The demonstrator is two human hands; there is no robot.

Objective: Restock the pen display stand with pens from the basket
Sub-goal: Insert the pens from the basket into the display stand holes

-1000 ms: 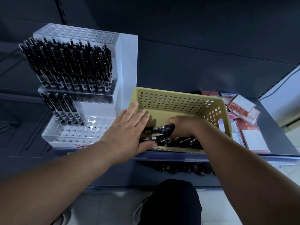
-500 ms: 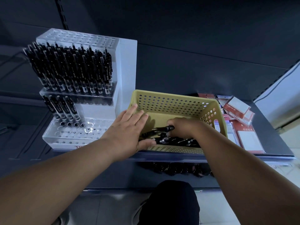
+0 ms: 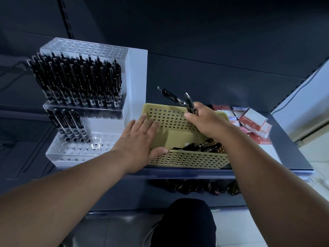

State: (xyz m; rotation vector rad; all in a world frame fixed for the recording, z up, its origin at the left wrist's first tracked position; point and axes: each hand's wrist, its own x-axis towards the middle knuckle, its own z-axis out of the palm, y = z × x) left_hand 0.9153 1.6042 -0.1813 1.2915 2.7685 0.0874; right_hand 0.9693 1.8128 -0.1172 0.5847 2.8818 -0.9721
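Note:
A yellow perforated basket [image 3: 187,160] sits on the dark shelf with several black pens [image 3: 199,146] lying at its bottom right. My right hand [image 3: 204,120] is raised above the basket's back wall and grips two black pens [image 3: 179,100] that point up and to the left. My left hand [image 3: 140,138] rests on the basket's left end, fingers straight along the rim, thumb over the front wall. To the left stands the clear tiered pen display stand [image 3: 137,77]. Its middle tier is packed with black pens [image 3: 80,82]; the bottom tier [image 3: 78,148] holds several pens at its left and many empty holes.
Red and white packaged items [image 3: 252,122] lie on the shelf right of the basket. The shelf's front edge [image 3: 195,172] runs below the basket, with dark items hanging beneath it. A white wall [image 3: 306,97] stands at the far right.
My right hand has lifted out of the basket with two pens, from among the pile to above the back wall. My left hand stays on the basket's left end.

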